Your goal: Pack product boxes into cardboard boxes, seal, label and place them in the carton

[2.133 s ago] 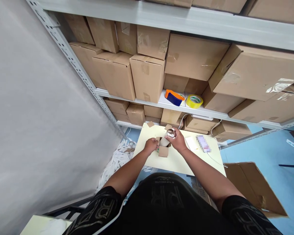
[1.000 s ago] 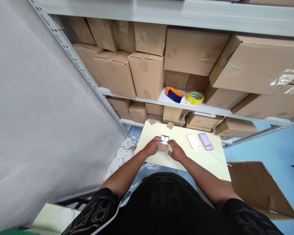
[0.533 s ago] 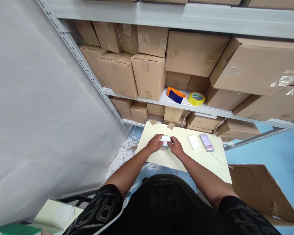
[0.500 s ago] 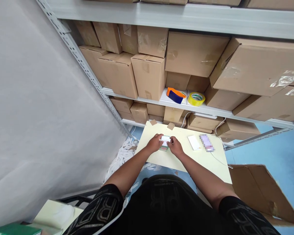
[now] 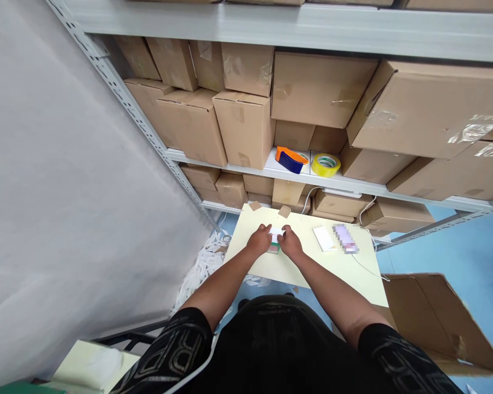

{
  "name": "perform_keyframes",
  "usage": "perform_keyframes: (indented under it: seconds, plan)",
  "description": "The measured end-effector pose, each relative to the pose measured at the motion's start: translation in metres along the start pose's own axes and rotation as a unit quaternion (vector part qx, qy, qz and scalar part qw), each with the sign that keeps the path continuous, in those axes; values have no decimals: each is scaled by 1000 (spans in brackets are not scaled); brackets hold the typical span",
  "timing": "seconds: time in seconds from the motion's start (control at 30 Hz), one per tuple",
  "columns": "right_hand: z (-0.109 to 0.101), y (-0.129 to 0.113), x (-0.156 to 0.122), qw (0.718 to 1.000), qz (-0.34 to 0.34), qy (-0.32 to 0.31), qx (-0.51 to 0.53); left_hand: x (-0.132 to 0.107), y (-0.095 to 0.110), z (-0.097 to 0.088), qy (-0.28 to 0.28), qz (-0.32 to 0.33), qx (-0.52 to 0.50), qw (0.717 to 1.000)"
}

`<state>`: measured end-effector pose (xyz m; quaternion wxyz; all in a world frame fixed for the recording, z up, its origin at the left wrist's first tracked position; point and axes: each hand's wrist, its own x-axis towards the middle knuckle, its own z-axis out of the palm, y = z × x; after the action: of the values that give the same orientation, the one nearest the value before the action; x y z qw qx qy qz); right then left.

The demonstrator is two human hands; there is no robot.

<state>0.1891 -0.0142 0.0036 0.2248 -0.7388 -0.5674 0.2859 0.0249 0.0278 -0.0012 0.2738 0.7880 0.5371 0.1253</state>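
Over the left half of the pale yellow table, my left hand grips the left edge of a small white flat piece. On the opposite edge are the thumb and fingers of my right hand, so the piece is held between both hands. Just below it, toward me, a small green and pinkish item shows; whether the two are joined I cannot tell. Further right on the table lie a white box and a blurred-out, phone-shaped object with a white cable.
Behind the table, a metal shelf holds many cardboard boxes, an orange and blue tape dispenser and a yellow tape roll. Brown cardboard scraps lie at the table's back edge. An open carton stands right; paper strips cover the floor left.
Both hands stay on the white piece, with the fingers shifting slightly along it. The whole view has moved a little, so the shelf appears slightly further left.
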Motion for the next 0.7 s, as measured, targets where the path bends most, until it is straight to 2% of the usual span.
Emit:
perform_keyframes:
  seconds: [0.23,0.47,0.6,0.7]
  plan:
    - [-2,-8,-1,991,-40,-29,-121,1,2,0,-43,21,84,995]
    - [-4,-8,5,981,-95,-64,-155,6,-3,0,-52,11,59,997]
    - [-8,6,7,990,-79,-71,-87,4,-6,-2,-64,-11,14,998]
    - [-7,32,3,996,-52,-65,41,-8,-12,6,-13,-55,-103,993]
